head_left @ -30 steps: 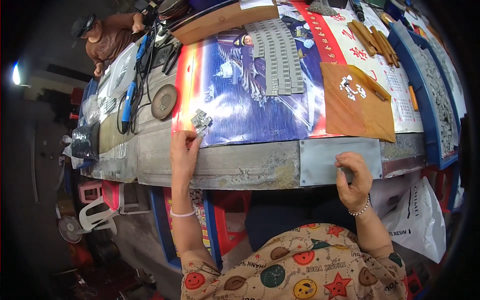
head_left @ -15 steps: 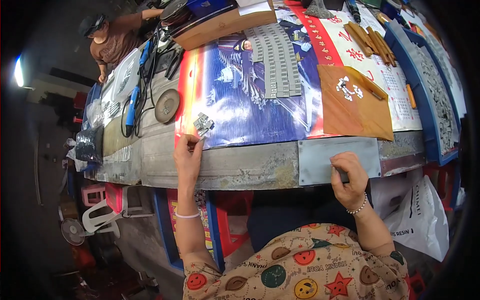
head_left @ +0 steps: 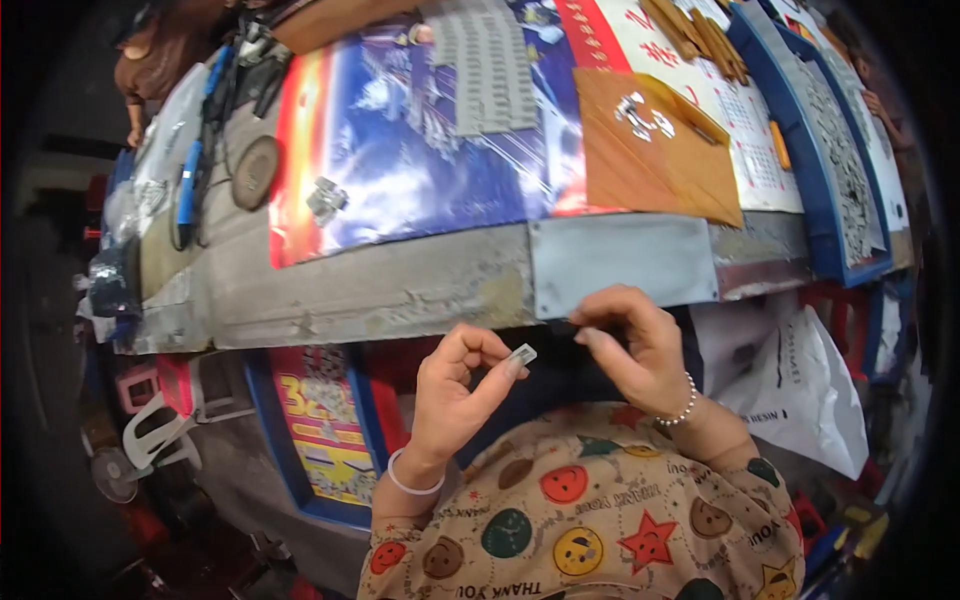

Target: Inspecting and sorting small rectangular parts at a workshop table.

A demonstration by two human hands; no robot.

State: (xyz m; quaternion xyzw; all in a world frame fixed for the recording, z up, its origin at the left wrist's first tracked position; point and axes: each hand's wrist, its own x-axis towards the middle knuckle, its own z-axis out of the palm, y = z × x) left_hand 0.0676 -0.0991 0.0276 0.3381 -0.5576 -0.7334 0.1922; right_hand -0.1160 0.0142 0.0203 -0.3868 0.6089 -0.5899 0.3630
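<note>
My left hand (head_left: 455, 390) is closed, pinching a small grey rectangular metal piece (head_left: 523, 354) between thumb and forefinger, just off the table's front edge. Close by on its right, my right hand (head_left: 640, 350) has its fingers curled and the thumb near the forefinger; whatever is between them, if anything, is too small to make out. A small pile of similar grey pieces (head_left: 327, 200) lies on the glossy blue and red poster (head_left: 400, 190). Rows of grey pieces (head_left: 485, 70) cover the poster farther back. Beyond my right hand lies a pale metal plate (head_left: 620, 262).
An orange-brown sheet (head_left: 650, 165) carries small white bits (head_left: 640, 115). At the right stands a blue bin (head_left: 850, 265) of small parts. A round dish (head_left: 256, 172) and blue-handled tools (head_left: 187, 180) lie at the left. Below the edge is another blue tray (head_left: 275, 440). Another person (head_left: 160, 60) is far left.
My left hand has left the small pile with a grey piece and come back towards my body, near my right hand. The view has shifted, so the table sits higher and farther left.
</note>
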